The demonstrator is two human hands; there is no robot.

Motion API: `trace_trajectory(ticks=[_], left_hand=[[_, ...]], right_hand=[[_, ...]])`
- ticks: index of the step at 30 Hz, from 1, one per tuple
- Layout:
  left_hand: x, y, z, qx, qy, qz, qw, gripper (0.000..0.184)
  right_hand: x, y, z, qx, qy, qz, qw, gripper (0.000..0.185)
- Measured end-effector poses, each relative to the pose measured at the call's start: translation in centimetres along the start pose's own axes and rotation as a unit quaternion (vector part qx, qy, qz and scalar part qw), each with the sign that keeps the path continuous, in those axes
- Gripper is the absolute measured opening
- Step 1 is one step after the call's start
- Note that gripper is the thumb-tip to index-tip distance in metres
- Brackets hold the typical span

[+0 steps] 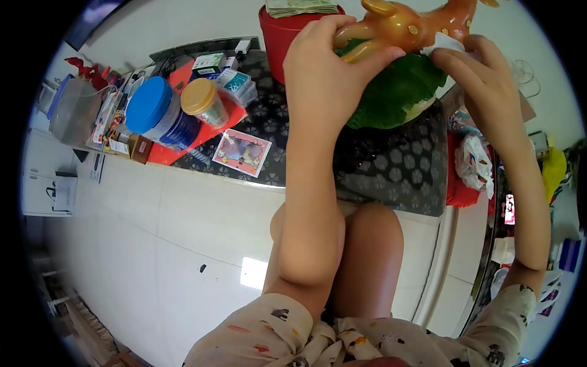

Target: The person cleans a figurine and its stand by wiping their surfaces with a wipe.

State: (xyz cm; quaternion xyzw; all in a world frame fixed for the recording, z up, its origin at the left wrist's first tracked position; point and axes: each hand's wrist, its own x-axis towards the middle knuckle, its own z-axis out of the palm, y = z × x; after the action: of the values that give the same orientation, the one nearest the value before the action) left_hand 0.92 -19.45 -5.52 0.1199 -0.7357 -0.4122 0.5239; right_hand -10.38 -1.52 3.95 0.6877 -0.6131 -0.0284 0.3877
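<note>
A glossy orange animal figurine [416,25] with gold spots stands at the top of the head view, on a leafy green base [397,92]. My left hand [324,67] is closed around the figurine's legs at its left side, thumb lying across the front. On the other side, my right hand [483,76] pinches a crumpled white tissue [444,44] and presses it against the figurine's lower body. The figurine's top is cut off by the frame edge, and my hands hide part of its legs.
The figurine rests on a dark flower-patterned table [391,183]. Left of it are a red bucket [275,49], a blue-lidded tub [153,110], a tan-lidded jar [205,103], small boxes [210,64] and a picture card [242,153]. A plastic bag [474,162] lies at the right.
</note>
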Motion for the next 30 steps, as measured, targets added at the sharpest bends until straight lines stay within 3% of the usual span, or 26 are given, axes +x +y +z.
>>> trace_trajectory(ticks=[5,11,15,22,25,28,30], left_hand=[[0.0,0.0,-0.1,0.006,-0.012,-0.011,1.0,0.05],[0.0,-0.2,-0.1,-0.02,-0.016,-0.019,1.0,0.051],[-0.1,0.1,-0.3,-0.001,-0.006,-0.009,1.0,0.051],[0.0,0.0,-0.1,-0.008,-0.011,-0.011,1.0,0.051],[0.0,0.0,-0.2,0.005,-0.009,-0.006,1.0,0.051],[0.1,-0.2,-0.2,0.006,-0.012,-0.013,1.0,0.051],[0.1,0.3,-0.2,-0.018,-0.022,-0.032,0.999,0.051]], right_hand=[[0.3,-0.5,-0.2,-0.075,-0.051,-0.061,0.994,0.034],[-0.3,1.3,-0.8,-0.064,-0.058,-0.064,0.994,0.032],[-2.5,2.9,0.4,0.011,0.017,0.101,0.995,0.037],[-2.5,0.4,0.5,0.079,0.024,0.134,0.988,0.045],[-1.3,-0.2,0.7,0.085,0.032,0.112,0.99,0.044],[-0.7,0.6,-0.2,0.028,-0.064,0.042,0.997,0.039],[0.1,0.1,-0.3,-0.025,-0.053,-0.009,0.998,0.036]])
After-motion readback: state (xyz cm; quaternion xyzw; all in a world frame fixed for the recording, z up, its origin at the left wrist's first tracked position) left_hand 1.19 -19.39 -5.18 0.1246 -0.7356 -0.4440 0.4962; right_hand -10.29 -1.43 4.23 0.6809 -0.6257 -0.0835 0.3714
